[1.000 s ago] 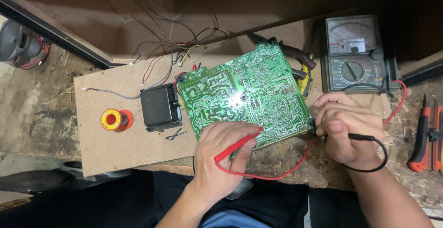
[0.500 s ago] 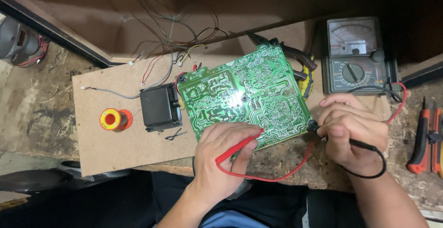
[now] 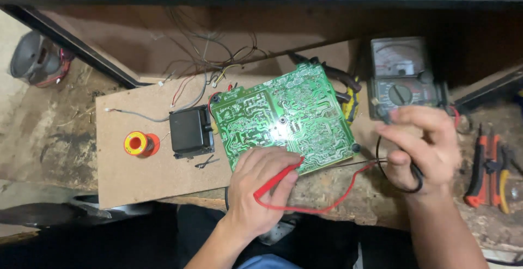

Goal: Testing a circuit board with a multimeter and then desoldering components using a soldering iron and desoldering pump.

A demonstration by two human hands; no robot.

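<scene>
Seen from the head camera, the left hand point(image 3: 260, 187) is pinching a slim red plastic test probe point(image 3: 278, 179) between thumb and curled fingers, its tip pressing onto the near edge of the green printed circuit board point(image 3: 283, 116), solder side up. The right hand point(image 3: 419, 146) is hovering just right of the board, fingers loosely closed around a black probe lead point(image 3: 400, 168) that is looping under the palm; the black probe's tip is hidden, so I cannot tell whether it is touching anything.

The board is lying flat on a tan fibreboard panel point(image 3: 136, 176), tilted slightly, with a black box-shaped transformer point(image 3: 189, 132) wired at its left end. It looks light and stiff but fragile, best held by its bare edges, never by the soldered tracks. The probe is light and rigid, gripped like a pen along its plastic shaft; its thin red wire point(image 3: 327, 206) is drooping limply off the bench edge.

The panel is resting on a rough, stained wooden bench point(image 3: 49, 127). A grey analogue multimeter point(image 3: 403, 78) is sitting behind the right hand, an orange solder spool point(image 3: 140, 144) is at the left, and orange-handled pliers point(image 3: 487, 171) are at the far right
</scene>
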